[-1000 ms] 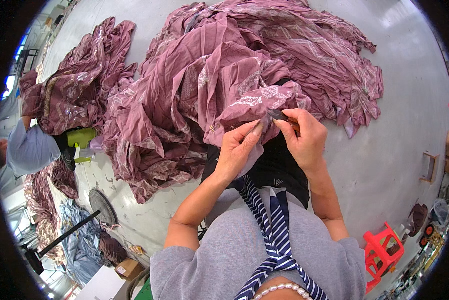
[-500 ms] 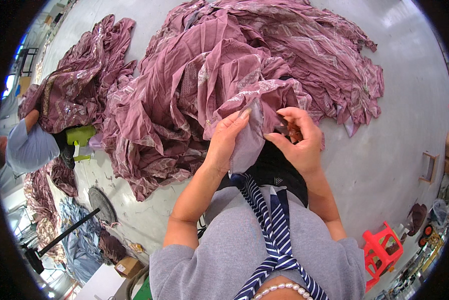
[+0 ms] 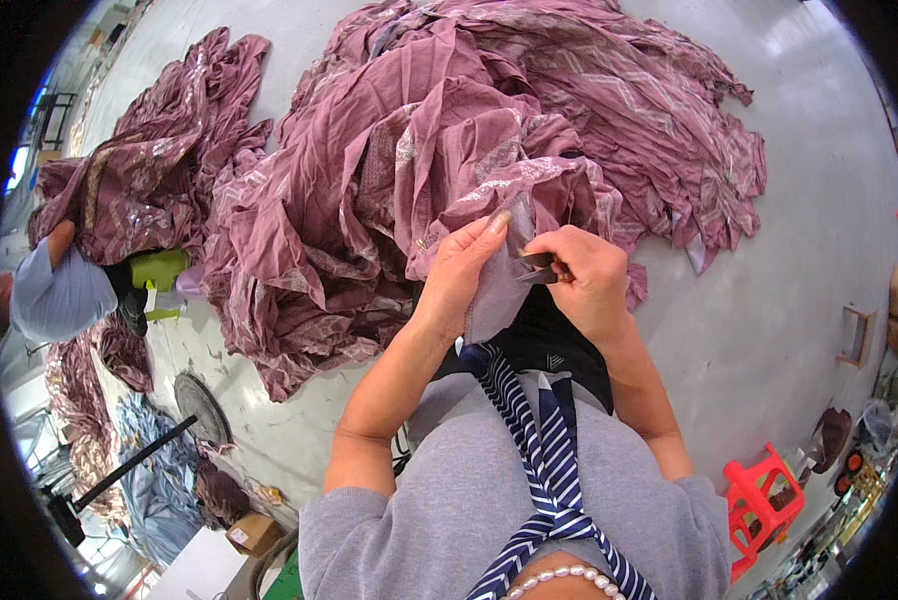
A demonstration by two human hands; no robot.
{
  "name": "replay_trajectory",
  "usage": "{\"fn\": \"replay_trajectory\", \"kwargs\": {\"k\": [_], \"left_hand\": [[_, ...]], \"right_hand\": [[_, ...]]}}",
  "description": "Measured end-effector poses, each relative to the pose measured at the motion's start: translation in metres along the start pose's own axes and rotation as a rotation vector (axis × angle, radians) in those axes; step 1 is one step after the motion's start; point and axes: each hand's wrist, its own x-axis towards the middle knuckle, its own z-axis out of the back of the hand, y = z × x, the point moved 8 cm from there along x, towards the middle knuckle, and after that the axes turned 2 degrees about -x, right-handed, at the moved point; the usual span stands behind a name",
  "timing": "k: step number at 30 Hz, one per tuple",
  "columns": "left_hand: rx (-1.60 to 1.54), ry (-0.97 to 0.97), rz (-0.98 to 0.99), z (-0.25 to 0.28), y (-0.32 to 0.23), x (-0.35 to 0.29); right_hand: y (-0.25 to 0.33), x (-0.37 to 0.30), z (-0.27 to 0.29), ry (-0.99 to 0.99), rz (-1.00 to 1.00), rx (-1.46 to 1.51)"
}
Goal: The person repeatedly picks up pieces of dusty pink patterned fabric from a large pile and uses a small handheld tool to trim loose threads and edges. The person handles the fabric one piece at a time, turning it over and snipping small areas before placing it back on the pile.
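My left hand (image 3: 459, 265) pinches the edge of a mauve fabric (image 3: 497, 300), its paler underside turned up and hanging over my lap. Close beside it, my right hand (image 3: 591, 275) is closed around small dark thread snips (image 3: 539, 268). The blades reach to the fabric edge by my left thumb; my fingers hide most of the handle. From the held edge, the cloth runs into a large crumpled heap of mauve patterned fabric (image 3: 329, 190) on the floor ahead.
Another mauve fabric pile (image 3: 159, 170) lies at the left, where a person in a blue-grey top (image 3: 59, 290) handles it. Nearer on the left are a round black stand base (image 3: 201, 408), blue cloth (image 3: 164, 480) and a cardboard box (image 3: 254, 534). A red stool (image 3: 764, 500) stands at the right.
My right hand has turned and closed its fingers, moving slightly left so the snips meet the fabric edge. My left hand keeps its pinch, almost in the same place.
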Motion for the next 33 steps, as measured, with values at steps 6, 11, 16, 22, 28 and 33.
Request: {"fn": "replay_trajectory", "kwargs": {"k": [6,11,16,22,28,33], "left_hand": [[0.154,0.075,-0.083,0.003,-0.003,0.008],[0.077,0.076,-0.068,-0.002,-0.004,0.011],[0.059,0.029,-0.056,0.003,-0.006,0.011],[0.073,0.07,-0.06,-0.002,-0.002,0.011],[0.067,0.093,-0.061,-0.001,-0.002,0.009],[0.125,0.03,-0.078,0.006,-0.003,0.011]], "right_hand": [[-0.031,-0.005,0.003,-0.03,-0.408,0.531],[-0.03,-0.008,0.021,-0.262,-0.272,0.344],[-0.036,-0.03,0.026,-0.119,-0.259,0.16],[-0.027,-0.023,0.018,-0.104,-0.227,0.105],[-0.013,-0.018,0.028,-0.155,-0.032,-0.14],[-0.066,-0.032,0.055,-0.377,-0.332,0.517]]}}
